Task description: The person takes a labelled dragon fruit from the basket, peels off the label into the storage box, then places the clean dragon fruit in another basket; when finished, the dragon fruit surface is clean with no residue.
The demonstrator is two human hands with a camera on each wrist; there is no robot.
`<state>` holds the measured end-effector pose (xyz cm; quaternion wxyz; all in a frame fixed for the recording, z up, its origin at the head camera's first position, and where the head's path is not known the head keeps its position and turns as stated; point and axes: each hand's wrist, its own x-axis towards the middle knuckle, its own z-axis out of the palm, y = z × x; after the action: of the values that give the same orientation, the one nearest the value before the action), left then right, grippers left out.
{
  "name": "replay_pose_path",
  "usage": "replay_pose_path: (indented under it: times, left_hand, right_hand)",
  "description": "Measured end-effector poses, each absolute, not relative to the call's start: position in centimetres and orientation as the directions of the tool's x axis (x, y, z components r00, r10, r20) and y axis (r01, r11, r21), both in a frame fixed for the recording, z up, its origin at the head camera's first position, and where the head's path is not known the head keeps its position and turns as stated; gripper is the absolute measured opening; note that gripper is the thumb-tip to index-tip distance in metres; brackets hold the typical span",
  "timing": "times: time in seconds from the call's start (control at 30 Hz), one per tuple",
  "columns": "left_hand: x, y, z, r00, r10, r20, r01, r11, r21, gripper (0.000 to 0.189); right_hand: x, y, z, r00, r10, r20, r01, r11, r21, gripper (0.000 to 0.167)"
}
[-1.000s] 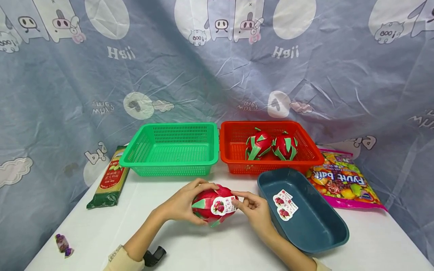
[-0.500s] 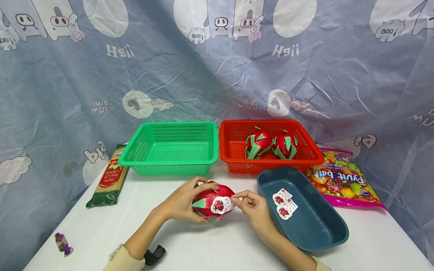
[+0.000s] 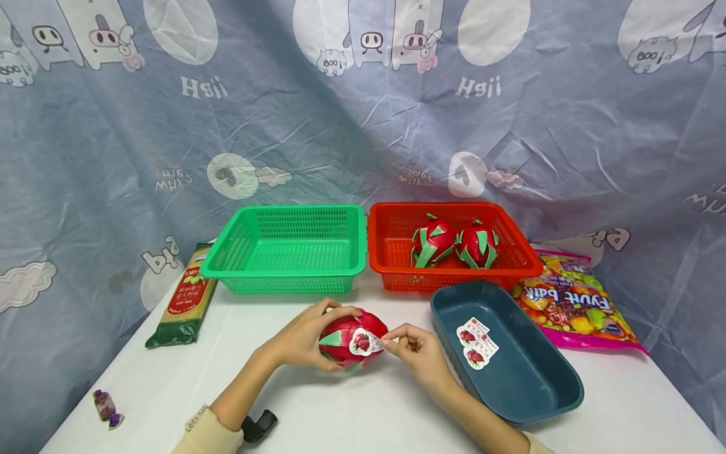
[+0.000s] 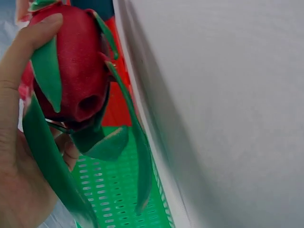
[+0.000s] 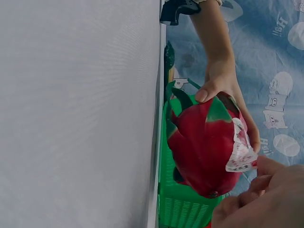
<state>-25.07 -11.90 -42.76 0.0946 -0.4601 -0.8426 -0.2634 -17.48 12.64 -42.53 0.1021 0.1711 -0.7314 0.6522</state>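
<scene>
In the head view a red dragon fruit (image 3: 371, 320) with green leaf tips lies on its side between the hands. My left hand (image 3: 300, 335) grips its left end, fingers over the top and thumb low at the front. A white sticker (image 3: 361, 343) with a fruit picture faces front, and my right hand (image 3: 424, 356) pinches its right end between thumb and index finger. That end of the sticker (image 5: 241, 164) stands wrinkled off the skin in the right wrist view. Long leaves hang from the dragon fruit (image 4: 78, 64) in the left wrist view.
Behind are a green basket (image 3: 283, 285) and a red basket (image 3: 454, 280) with two dragon fruits (image 3: 433, 243). A dark blue tray (image 3: 524, 366) holds stickers (image 3: 478, 343). Candy bag (image 3: 578, 302), pasta pack (image 3: 184, 302) and wrapped candy (image 3: 106, 408) lie at the sides.
The right hand has moved a little left with the sticker's end, and less of the sticker's right part shows. The dragon fruit and left hand have shifted slightly left.
</scene>
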Motion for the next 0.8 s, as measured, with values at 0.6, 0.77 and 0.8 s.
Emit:
replay_pose_path:
  times: [0.6, 0.77, 0.8]
  left_hand:
    - [-24.8, -11.4, -43.3, -0.571, 0.721, 0.393, 0.817, 0.452, 0.358, 0.091]
    - [-24.9, -11.4, -43.4, -0.585, 0.715, 0.383, 0.808, 0.479, 0.342, 0.09]
    - [-24.9, -11.3, -43.4, -0.587, 0.715, 0.38, 0.808, 0.485, 0.335, 0.09]
  right_hand:
    - [-17.4, 12.4, -43.3, -0.914, 0.014, 0.406, -0.404, 0.073, -0.912, 0.009]
    - [-17.6, 12.2, -43.6, -0.972, 0.082, 0.22, -0.217, 0.04, -0.975, 0.011]
    - [-17.5, 12.1, -43.5, -0.978, 0.088, 0.189, -0.187, 0.03, -0.982, 0.011]
